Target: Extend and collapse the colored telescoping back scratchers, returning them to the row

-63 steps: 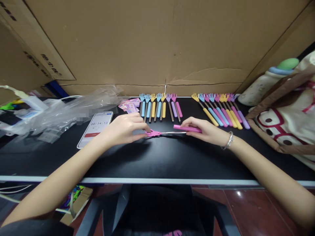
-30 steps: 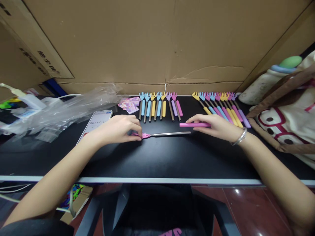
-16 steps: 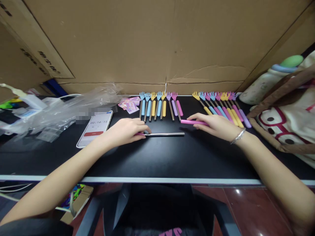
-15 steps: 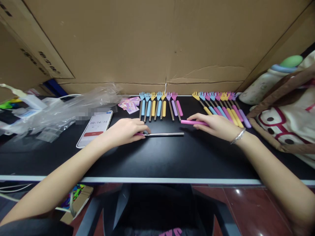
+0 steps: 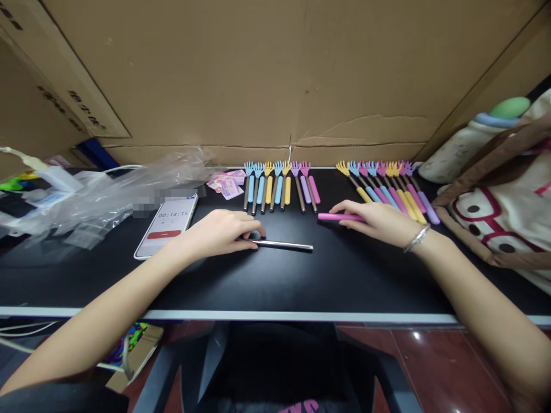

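- Slim silvery metal rod: smooth, shiny.
- Pink cylindrical plastic-looking sleeve: smooth, nearly matt.
- Flat black tabletop: smooth, softly sheened.
- Crumpled clear plastic bag: thin, glossy.
- Tall brown cardboard panel: matt, creased.
- Dark red tiled floor: polished, glossy.

A phone lies face up on the black worktop, near a clear plastic bag. At the right end, a bottle sits beside a cloth bag. Cardboard stands behind the worktop.

Silver bracelet, seemingly black short sleeve
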The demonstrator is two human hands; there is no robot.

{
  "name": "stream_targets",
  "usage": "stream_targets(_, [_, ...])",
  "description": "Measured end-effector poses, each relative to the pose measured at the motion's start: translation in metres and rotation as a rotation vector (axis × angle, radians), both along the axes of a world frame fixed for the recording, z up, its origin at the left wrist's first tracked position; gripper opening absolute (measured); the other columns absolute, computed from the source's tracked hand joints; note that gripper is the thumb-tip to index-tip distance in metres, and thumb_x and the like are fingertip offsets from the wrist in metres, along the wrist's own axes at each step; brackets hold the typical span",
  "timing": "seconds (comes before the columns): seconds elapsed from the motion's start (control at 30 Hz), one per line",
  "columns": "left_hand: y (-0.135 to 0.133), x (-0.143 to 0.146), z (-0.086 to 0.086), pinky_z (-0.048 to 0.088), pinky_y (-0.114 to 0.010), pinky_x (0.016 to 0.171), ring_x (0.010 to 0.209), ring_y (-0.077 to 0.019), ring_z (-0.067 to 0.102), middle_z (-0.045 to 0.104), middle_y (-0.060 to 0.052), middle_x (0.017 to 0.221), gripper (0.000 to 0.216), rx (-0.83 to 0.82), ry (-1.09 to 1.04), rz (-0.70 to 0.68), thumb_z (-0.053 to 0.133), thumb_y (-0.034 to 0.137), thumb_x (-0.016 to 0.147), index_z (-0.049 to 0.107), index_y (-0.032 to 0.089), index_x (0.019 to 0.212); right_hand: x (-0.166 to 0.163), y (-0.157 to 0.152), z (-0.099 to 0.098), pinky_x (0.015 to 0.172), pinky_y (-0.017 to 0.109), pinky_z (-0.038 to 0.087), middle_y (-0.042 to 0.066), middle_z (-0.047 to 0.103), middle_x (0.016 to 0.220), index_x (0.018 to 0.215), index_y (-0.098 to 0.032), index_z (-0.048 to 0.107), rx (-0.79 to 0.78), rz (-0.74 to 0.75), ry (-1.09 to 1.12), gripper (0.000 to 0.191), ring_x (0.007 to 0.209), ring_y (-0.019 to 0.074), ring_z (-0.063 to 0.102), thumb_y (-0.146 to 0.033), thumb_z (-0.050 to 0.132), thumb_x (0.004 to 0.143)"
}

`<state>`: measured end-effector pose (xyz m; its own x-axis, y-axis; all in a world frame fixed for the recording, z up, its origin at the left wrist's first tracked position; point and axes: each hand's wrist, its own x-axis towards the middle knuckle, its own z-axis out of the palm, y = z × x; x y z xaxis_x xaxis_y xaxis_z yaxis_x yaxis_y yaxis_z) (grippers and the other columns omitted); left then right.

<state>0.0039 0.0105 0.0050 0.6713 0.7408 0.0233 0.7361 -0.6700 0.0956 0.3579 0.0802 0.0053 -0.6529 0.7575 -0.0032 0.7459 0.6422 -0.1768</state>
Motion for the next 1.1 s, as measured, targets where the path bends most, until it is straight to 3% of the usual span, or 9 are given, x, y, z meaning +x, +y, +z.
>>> stream_targets(0.23, [-0.0008,0.0012,0.001,0.036,-0.022,0.064,0.071,-0.0122,0.059,0.065,0.003,0.082,0.01,-0.006,-0.005,-0.006,0.059,0.025,0.09,0.065,0.023,0.098,0.0011,0.0004,-0.0007,0.06,0.027,0.039,0.004,0.071,0.083,0.119,-0.026,0.061,-0.008,0.017,-0.003,0.038,0.071,0.0183,0.063,-0.048,0.041,0.094])
stream_targets(0.47, [-0.0029,0.0005,0.0013,0.038,-0.023,0.069,0.079,-0.0128,0.061,0.066,0.002,0.095,0.008,0.002,0.015,0.026,0.058,0.017,0.086,0.059,0.02,0.093,0.001,-0.0005,-0.0005,0.064,0.028,0.041,0.005,0.07,0.084,0.116,-0.024,0.062,-0.027,0.009,-0.022,0.036,0.071,0.0184,0.062,-0.045,0.042,0.093])
stream_targets(0.73, [-0.0004,-0.0019,-0.0003,0.042,-0.025,0.075,0.091,-0.0159,0.064,0.065,-0.001,0.104,0.018,0.053,0.072,-0.011,0.053,0.024,0.095,0.06,0.022,0.111,0.0014,-0.0003,-0.0002,0.063,0.028,0.041,0.006,0.071,0.088,0.119,-0.025,0.061,-0.028,-0.001,-0.041,0.038,0.074,0.0195,0.064,-0.044,0.041,0.094])
stream_targets(1.0, [0.0002,-0.0021,-0.0014,0.044,-0.026,0.071,0.084,-0.0167,0.066,0.068,-0.002,0.1,0.018,0.147,0.083,-0.01,0.044,0.028,0.098,0.059,0.02,0.103,-0.0017,-0.0044,0.0044,0.062,0.028,0.039,0.005,0.07,0.084,0.118,-0.024,0.058,-0.055,-0.01,-0.044,0.039,0.072,0.019,0.062,-0.047,0.037,0.095])
stream_targets(1.1, [-0.0003,-0.0006,0.0005,0.043,-0.026,0.065,0.078,-0.018,0.068,0.071,-0.002,0.09,0.018,0.151,0.106,0.045,0.041,0.028,0.099,0.057,0.02,0.104,-0.0033,-0.0065,0.0064,0.061,0.028,0.039,0.004,0.068,0.078,0.113,-0.022,0.055,-0.07,-0.036,-0.022,0.04,0.067,0.0184,0.061,-0.05,0.031,0.097])
